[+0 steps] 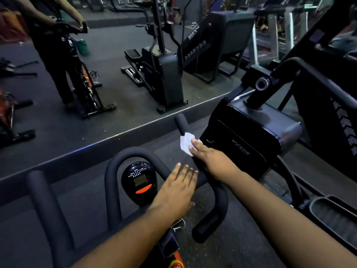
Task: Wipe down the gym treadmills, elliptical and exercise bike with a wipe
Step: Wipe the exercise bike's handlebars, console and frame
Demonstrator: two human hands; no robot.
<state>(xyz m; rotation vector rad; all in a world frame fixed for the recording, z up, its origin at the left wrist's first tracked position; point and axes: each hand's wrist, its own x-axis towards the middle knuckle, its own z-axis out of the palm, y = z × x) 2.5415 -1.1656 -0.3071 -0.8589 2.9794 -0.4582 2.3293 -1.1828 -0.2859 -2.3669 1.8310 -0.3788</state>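
My left hand (176, 192) lies flat on the exercise bike's handlebar (216, 192), fingers straight and spread, holding nothing, just right of the small black console (139, 182) with its orange button. A little farther out, my right hand (209, 155) presses the white wipe (185, 142) against the right handlebar prong (181, 122); the fingers lie fairly straight over the wipe, and I cannot tell whether the thumb curls under it. Just beyond that hand stands the black housing of the elliptical (249, 136), with its foot pedal (332, 213) at my right. Farther off, a wall mirror (116, 74) reflects a person standing at a bike and the machines.
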